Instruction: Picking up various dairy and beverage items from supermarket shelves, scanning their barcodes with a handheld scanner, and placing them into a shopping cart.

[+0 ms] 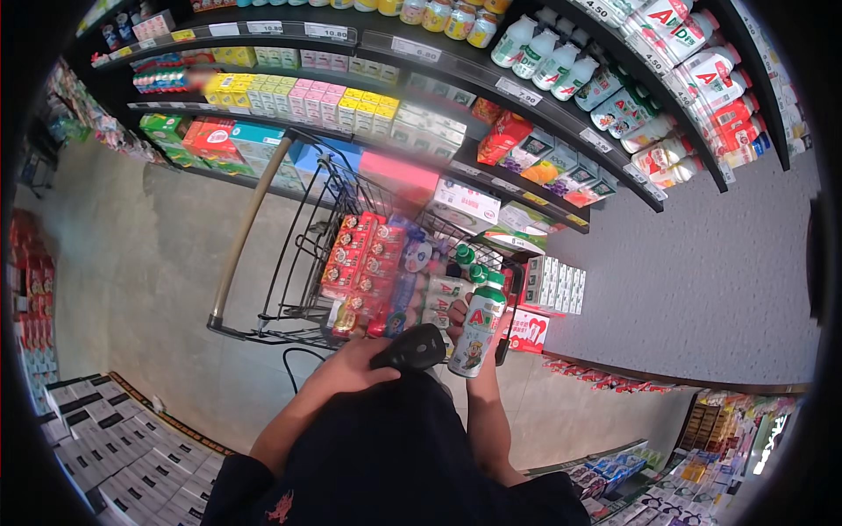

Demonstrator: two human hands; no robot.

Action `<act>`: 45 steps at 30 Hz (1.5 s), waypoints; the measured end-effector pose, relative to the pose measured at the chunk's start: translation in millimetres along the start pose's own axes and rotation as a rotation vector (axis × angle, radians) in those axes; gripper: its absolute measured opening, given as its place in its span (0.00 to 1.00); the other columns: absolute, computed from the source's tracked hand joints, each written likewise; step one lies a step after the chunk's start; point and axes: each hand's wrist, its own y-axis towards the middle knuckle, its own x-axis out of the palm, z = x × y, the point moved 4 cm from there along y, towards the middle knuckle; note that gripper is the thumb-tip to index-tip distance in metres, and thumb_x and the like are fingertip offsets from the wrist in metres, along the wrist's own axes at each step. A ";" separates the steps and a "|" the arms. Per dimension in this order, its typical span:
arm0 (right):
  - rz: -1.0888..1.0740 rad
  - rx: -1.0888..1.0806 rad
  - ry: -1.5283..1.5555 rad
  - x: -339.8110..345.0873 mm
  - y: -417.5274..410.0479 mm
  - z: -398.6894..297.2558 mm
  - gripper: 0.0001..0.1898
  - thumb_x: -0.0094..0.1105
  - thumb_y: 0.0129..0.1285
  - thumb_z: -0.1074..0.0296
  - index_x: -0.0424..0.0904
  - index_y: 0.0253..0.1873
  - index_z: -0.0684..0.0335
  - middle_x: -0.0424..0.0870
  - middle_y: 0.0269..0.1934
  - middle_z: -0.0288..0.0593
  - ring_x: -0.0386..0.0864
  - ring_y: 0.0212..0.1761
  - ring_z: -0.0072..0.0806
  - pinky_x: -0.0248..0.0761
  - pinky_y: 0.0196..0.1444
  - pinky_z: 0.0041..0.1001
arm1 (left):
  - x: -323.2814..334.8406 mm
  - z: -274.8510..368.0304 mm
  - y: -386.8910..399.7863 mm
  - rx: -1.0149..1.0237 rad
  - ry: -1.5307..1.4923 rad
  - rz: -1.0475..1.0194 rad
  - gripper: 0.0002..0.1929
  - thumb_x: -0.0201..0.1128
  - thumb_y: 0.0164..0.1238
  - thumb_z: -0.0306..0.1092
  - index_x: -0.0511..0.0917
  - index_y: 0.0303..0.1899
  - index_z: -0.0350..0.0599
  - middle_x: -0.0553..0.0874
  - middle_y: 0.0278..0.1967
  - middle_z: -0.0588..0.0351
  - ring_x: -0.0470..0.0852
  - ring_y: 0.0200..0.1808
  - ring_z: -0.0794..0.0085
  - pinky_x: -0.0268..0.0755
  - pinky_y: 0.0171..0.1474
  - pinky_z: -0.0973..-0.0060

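My left hand [352, 367] grips a black handheld barcode scanner [418, 347], its head turned to the right. Upright in my right hand [498, 343] is a white and green plastic drink bottle [475, 338] with a green cap. Two more green-capped bottles [465, 255] stand close behind it. Both hands are over the near right part of a black wire shopping cart [268, 299] with a tan handle bar. In the cart lie red shrink-wrapped drink packs [358, 256], bluish packs [416, 253] and white bottles in a pack [447, 287].
Shelves [421, 49] of cartons and bottles curve across the top and right. Boxed drinks [464, 204] stand low behind the cart, and stacked cartons [556, 284] at its right end. White boxes [141, 454] are piled at lower left. Grey tiled floor [151, 263] lies left of the cart.
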 end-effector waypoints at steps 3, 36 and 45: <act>-0.014 0.001 -0.029 -7.3 -0.3 2.4 0.45 0.42 0.60 0.24 0.64 0.66 0.62 0.69 0.40 0.40 0.67 0.38 0.27 0.67 0.37 0.27 | -2.9 3.8 -0.4 -0.023 -0.006 -0.031 0.24 0.69 0.59 0.46 0.78 0.52 0.40 0.84 0.36 0.45 0.79 0.41 0.51 0.62 0.57 0.61; 0.427 -0.372 -0.465 -81.3 -12.3 -51.0 0.22 0.60 0.62 0.71 0.69 0.61 0.60 0.78 0.49 0.42 0.78 0.49 0.35 0.72 0.55 0.38 | -13.2 6.7 -0.8 -0.071 0.062 -0.012 0.26 0.70 0.56 0.45 0.78 0.53 0.42 0.84 0.38 0.43 0.82 0.44 0.45 0.74 0.48 0.59; 0.619 -0.454 -1.097 -84.4 3.2 -120.3 0.28 0.67 0.49 0.84 0.69 0.56 0.59 0.78 0.42 0.36 0.78 0.44 0.27 0.72 0.49 0.29 | 2.3 12.4 0.1 -0.156 0.126 0.090 0.23 0.70 0.56 0.45 0.79 0.49 0.42 0.84 0.35 0.44 0.83 0.40 0.46 0.75 0.44 0.60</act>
